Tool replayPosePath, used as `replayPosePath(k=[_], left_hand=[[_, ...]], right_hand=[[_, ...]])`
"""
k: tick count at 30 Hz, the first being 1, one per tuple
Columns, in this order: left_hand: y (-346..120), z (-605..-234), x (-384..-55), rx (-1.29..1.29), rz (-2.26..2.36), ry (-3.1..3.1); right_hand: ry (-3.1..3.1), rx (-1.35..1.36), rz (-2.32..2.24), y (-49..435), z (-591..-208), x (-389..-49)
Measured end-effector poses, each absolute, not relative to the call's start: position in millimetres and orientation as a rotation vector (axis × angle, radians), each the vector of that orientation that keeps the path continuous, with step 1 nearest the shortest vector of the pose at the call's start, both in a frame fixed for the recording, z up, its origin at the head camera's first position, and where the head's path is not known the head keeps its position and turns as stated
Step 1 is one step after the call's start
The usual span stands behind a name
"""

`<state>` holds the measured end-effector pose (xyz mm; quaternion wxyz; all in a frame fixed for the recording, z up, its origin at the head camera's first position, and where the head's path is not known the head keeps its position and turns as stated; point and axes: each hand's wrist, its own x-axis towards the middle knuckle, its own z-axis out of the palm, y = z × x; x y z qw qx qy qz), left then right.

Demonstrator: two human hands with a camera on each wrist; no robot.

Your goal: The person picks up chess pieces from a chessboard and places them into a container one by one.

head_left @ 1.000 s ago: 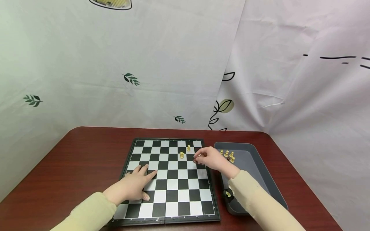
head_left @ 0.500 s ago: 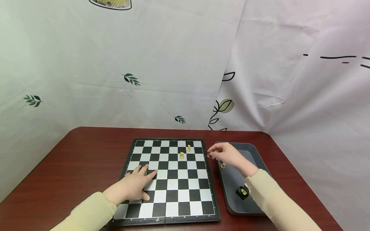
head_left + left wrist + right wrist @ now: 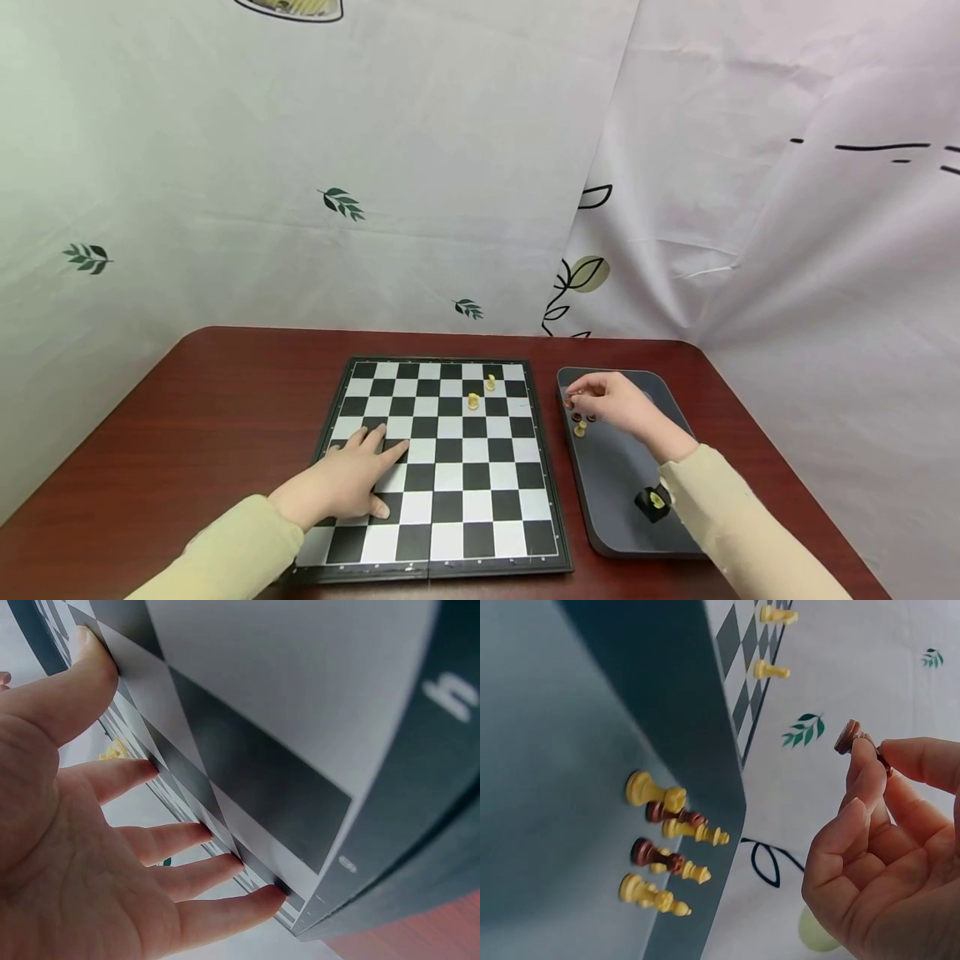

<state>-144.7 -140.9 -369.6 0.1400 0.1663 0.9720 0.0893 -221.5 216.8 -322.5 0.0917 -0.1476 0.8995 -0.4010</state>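
My left hand (image 3: pixel 348 479) rests with spread, straight fingers on the left part of the black-and-white chessboard (image 3: pixel 447 478). In the left wrist view the fingertips touch the squares. Over the far left corner of the grey tray (image 3: pixel 611 529), my right hand (image 3: pixel 615 406) pinches a brown chess piece (image 3: pixel 849 738) between thumb and fingers. Its top is covered by the fingers, so its kind cannot be told. Below the hand, several chess pieces stand in the tray, among them a yellow one (image 3: pixel 641 787) and a brown one (image 3: pixel 645 852).
Two yellow pieces, a nearer one (image 3: pixel 473 402) and a farther one (image 3: pixel 491 382), stand on the board's far right part. Board and tray lie side by side on a dark red table (image 3: pixel 247 400), a narrow gap between them. A white patterned cloth (image 3: pixel 450 167) hangs behind.
My right hand has moved right, from the board's right side to above the tray, with the brown chess piece in its fingers. The left hand has stayed in place.
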Motion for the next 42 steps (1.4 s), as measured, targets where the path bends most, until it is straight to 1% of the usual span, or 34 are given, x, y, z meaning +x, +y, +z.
replayPosePath(k=[18,29,42], left_hand=[[-140,-367,-145,0.481,0.247,2.812],[-140,-368,-144,0.48,0.258,2.811],[-141,-369,-145,0.48,0.26,2.812]], right_hand=[[2.716,-0.3,-1.181,249,-339,-224],[2.709,-0.207,-1.194,262,-357,-228],[2.747,-0.306,-1.138,262,-376,-233]])
